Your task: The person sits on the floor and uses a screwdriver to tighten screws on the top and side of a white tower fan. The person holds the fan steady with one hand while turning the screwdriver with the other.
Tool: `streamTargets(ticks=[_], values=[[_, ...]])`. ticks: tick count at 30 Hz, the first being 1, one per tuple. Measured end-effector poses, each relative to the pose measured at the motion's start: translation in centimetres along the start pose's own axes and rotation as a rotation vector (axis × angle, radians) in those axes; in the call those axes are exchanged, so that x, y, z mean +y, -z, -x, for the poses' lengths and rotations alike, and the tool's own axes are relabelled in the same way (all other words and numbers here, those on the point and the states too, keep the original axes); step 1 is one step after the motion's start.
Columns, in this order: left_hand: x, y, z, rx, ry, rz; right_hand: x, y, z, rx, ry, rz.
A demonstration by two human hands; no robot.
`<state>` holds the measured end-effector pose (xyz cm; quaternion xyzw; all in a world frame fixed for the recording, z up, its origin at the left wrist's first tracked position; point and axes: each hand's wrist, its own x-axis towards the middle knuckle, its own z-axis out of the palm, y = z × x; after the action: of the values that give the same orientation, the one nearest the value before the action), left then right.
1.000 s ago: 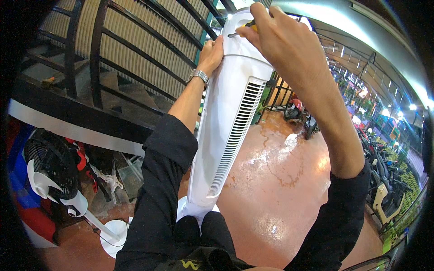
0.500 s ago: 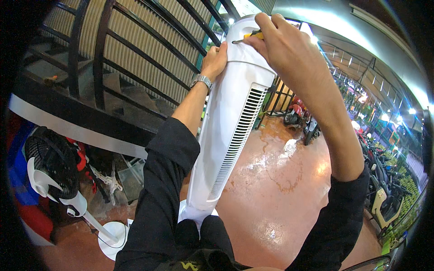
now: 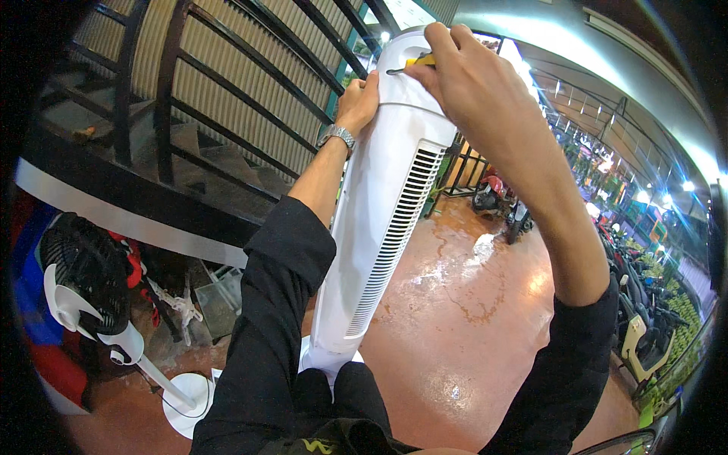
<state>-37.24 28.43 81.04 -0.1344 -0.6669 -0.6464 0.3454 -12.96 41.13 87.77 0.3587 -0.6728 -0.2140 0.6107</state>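
A tall white tower fan (image 3: 371,220) stands upright in front of me, with a dark slatted grille down its side. My left hand (image 3: 359,104) is pressed against the left side of its upper housing, fingers around the edge. In my right hand (image 3: 481,76) is a screwdriver (image 3: 419,61) with a yellow and black handle. The fingers are closed round that handle, and the thin shaft points left. Its tip meets a small dark hole in the housing near the top; the depth of the tip is hidden.
To the left is a staircase with a black metal railing (image 3: 164,98). Below it stands a black and white pedestal fan (image 3: 87,280), beside scattered items. Reddish floor (image 3: 455,326) stretches to the right, toward parked motorcycles (image 3: 641,326) and a potted area.
The view has shifted very slightly. Both hands keep their places on the tower fan, and the screwdriver stays at the hole.
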Motion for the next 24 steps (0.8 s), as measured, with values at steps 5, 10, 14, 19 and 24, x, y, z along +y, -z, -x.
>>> streamTargets(ticks=[5,10,14,19,24], values=[[-0.9,0.5,-0.6,-0.002,-0.029,0.01,0.3,1.2,-1.1,-0.056,0.306,-0.107],[-0.2,0.7,-0.1,-0.014,0.013,-0.027,0.3,-0.2,0.0,-0.086,0.105,-0.082],[0.1,0.0,0.3,-0.004,0.001,0.015,0.2,-0.6,0.1,-0.107,-0.117,0.003],[-2.5,-0.3,-1.6,0.058,-0.178,-0.033,-0.7,0.2,-0.4,0.131,0.141,-0.158],[-3.9,-0.9,-3.1,-0.012,-0.247,-0.032,1.0,0.6,-0.9,-0.035,0.256,-0.265]])
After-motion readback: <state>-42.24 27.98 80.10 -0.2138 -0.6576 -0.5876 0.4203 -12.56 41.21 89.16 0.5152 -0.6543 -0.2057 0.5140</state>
